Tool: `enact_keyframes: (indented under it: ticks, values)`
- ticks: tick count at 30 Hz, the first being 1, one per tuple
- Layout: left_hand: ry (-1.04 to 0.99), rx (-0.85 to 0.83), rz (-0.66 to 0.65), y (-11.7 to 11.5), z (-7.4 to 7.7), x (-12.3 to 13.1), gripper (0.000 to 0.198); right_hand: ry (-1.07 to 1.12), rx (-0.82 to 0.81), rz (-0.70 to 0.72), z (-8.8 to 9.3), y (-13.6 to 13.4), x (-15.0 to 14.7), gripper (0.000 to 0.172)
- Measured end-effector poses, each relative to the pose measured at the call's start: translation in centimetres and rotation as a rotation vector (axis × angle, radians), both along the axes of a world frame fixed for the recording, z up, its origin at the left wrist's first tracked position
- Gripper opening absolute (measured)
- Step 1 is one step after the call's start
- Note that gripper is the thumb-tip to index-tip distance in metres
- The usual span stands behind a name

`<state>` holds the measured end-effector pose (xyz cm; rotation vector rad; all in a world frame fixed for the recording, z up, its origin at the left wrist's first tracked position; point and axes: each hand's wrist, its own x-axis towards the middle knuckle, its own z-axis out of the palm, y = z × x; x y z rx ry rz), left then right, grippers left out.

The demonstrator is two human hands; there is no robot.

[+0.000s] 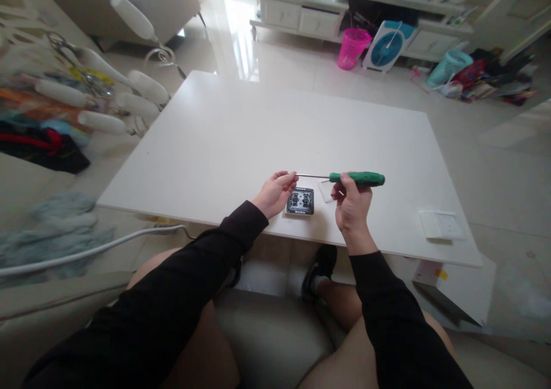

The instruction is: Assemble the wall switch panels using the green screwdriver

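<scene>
A screwdriver with a green handle point(364, 178) lies level above the table, its metal shaft pointing left. My right hand point(355, 206) is closed around the front of the handle. At the shaft's tip, the fingers of my left hand point(274, 194) are pinched together; whether a small screw is also between them is too small to tell. Just below the shaft, between both hands, a square wall switch module point(300, 201) with a black inner face rests on the table. Beside my right fingers lies a thin white cover plate point(326, 191), partly hidden by that hand.
The white table point(275, 119) has its near edge close to my knees. Two white square plates point(441, 226) lie at its right side. A lamp with white shades point(142, 85) stands by the left edge. Beyond are a pink basket point(353, 49) and a blue fan point(387, 46).
</scene>
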<state>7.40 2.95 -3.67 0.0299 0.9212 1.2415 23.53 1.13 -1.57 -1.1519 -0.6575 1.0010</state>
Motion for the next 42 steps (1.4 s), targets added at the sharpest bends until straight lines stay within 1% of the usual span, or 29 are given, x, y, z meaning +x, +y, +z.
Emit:
enact_keyframes:
  ticks: [4,9,15,18,20,21,23,25,28,30,31,34,36,38,40,42]
  values:
    - [0.0,0.001,-0.013,0.0,0.2,-0.1,0.023,-0.004,0.009,-0.013,0.2,0.0,-0.1,0.033]
    - [0.015,0.008,-0.032,0.0,0.0,-0.2,0.026,-0.011,0.004,-0.023,0.3,0.0,-0.1,0.034]
    - [0.03,0.011,-0.058,0.1,0.2,-0.2,0.02,-0.014,0.017,-0.027,0.0,0.0,0.1,0.033]
    - [0.049,-0.033,-0.079,0.2,0.1,-0.4,0.016,-0.036,0.014,-0.03,-0.1,0.0,0.2,0.035]
    - [0.107,-0.081,-0.074,0.4,-0.2,-0.7,0.013,-0.067,0.019,-0.039,0.0,0.1,0.4,0.035]
    - [0.169,-0.092,-0.065,0.5,-0.5,-0.8,0.012,-0.088,0.024,-0.048,0.0,0.1,0.5,0.035]
    - [0.357,-0.048,-0.06,0.6,-0.9,-1.2,0.014,-0.138,0.041,-0.078,0.2,0.2,0.8,0.034]
    - [0.588,0.08,-0.122,0.7,-1.1,-1.4,0.022,-0.195,0.063,-0.118,0.5,0.3,1.1,0.034]
    - [0.886,0.331,-0.337,0.3,-1.1,-1.8,0.039,-0.251,0.106,-0.178,0.9,0.4,1.5,0.033]
    - [1.006,0.466,-0.476,-0.1,-1.2,-1.9,0.053,-0.265,0.128,-0.195,1.2,0.4,1.6,0.034]
    - [1.045,0.516,-0.524,-0.3,-1.3,-1.9,0.061,-0.269,0.133,-0.196,1.3,0.4,1.7,0.034]
    - [1.13,0.629,-0.612,-0.8,-2.2,-2.0,0.074,-0.267,0.139,-0.194,1.5,0.4,1.7,0.038]
    - [1.197,0.687,-0.666,-0.9,-2.9,-2.1,0.074,-0.259,0.141,-0.193,1.5,0.4,1.7,0.04]
    - [1.269,0.724,-0.737,-0.9,-3.3,-2.2,0.069,-0.255,0.136,-0.186,1.5,0.4,1.7,0.04]
    - [1.331,0.745,-0.798,-0.9,-3.5,-2.4,0.062,-0.254,0.125,-0.179,1.5,0.4,1.7,0.039]
    - [1.374,0.754,-0.827,-0.8,-3.4,-2.4,0.056,-0.259,0.111,-0.176,1.5,0.3,1.7,0.037]
